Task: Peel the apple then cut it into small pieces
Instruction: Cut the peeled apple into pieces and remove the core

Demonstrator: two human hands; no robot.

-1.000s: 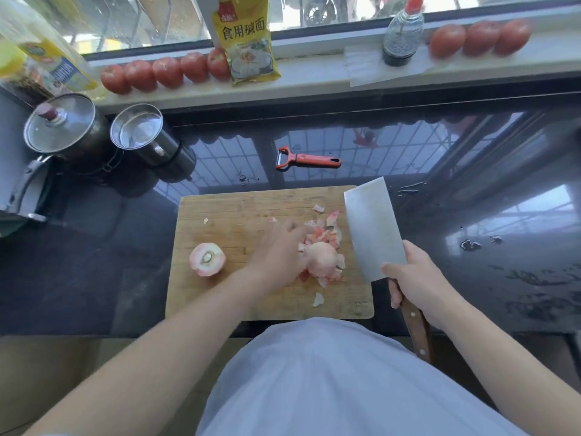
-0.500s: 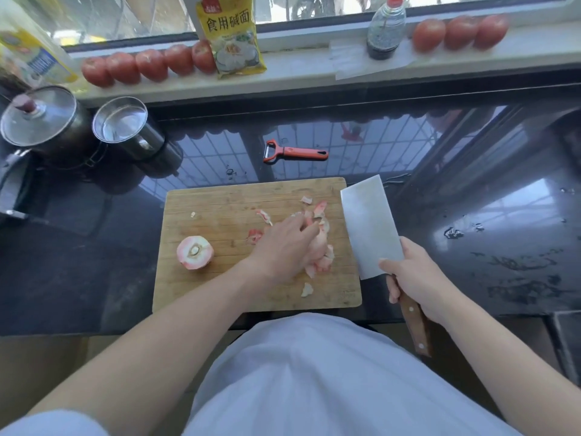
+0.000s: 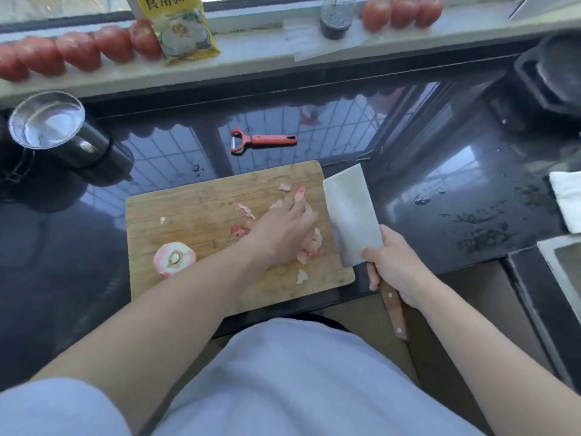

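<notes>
- Head view: my left hand [image 3: 284,229] lies flat, fingers straight, over the apple pieces [image 3: 309,247] on the cutting board [image 3: 195,212].
- My right hand [image 3: 394,265] grips the cleaver [image 3: 352,215], blade flat just right of them, long axis pointing away from me.

Only one readable print: Chinese characters "食用碱面" in dark type across the top of a yellow packet [image 3: 179,29], propped on the windowsill [image 3: 251,62] at the far side, left of centre. Top edge of the characters cropped by the frame. Below them on the packet a white round picture, its small print too blurred to read. Label on the dark bottle [image 3: 335,17] further right unreadable.
</notes>
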